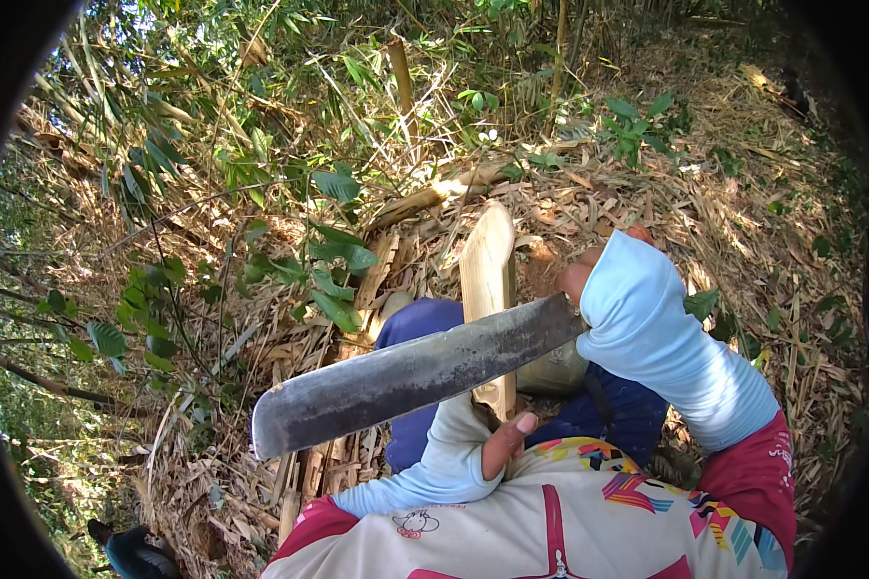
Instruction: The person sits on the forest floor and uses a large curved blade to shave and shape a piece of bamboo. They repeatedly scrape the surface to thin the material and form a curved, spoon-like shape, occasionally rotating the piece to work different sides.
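While the right hand (578, 275) grips the machete (406, 376), its blade extends leftward and, from my viewpoint, crosses in front of the pale piece of wood (488, 256). The wood's rounded end points away from the body; its lower part lies between the dark blue trouser legs (420, 323). The left hand (502, 446) is at the wood's lower end, fingers mostly hidden; I cannot tell whether they close on it.

Head fisheye | worn on head | faces down and forward | torso (507, 526) near, ground (758, 236) beyond
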`<state>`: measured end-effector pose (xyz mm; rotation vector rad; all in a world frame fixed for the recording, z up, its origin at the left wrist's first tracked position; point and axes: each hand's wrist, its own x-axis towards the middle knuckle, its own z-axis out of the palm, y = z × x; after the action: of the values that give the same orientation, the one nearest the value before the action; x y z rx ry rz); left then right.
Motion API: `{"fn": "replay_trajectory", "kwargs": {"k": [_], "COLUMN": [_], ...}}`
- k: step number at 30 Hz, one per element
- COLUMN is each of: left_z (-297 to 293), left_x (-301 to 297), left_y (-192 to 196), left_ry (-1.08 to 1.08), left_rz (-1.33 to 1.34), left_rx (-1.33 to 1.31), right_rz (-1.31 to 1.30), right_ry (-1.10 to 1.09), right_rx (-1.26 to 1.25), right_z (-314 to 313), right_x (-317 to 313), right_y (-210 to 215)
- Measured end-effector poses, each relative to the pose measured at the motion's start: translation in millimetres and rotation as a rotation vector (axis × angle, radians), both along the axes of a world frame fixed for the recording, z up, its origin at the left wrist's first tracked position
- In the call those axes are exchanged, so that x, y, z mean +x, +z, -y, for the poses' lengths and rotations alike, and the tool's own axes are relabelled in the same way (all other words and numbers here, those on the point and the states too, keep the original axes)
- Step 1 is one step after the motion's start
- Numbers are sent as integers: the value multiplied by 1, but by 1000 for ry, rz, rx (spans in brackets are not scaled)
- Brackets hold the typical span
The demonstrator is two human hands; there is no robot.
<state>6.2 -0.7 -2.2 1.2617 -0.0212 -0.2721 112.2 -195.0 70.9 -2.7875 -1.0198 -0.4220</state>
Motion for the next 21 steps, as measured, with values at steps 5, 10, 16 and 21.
{"fn": "replay_trajectory", "kwargs": {"k": [5,10,16,21], "left_z": [-1,-1,3,4], "left_x": [0,-2,2,0], "left_y": [6,3,5,4], "left_ry": [-10,-9,13,40], "left_rz": [-61,-82,44,6], "left_rx": [-24,-8,-24,-37], "right_rz": [24,-37,-147,-155], "right_ry": [-25,-75,-150,-155], "right_rx": [-19,-115,-238,-307], "right_z": [-1,-3,-3,-4], "right_x": [5,8,12,17], "right_y": [1,5,13,18]}}
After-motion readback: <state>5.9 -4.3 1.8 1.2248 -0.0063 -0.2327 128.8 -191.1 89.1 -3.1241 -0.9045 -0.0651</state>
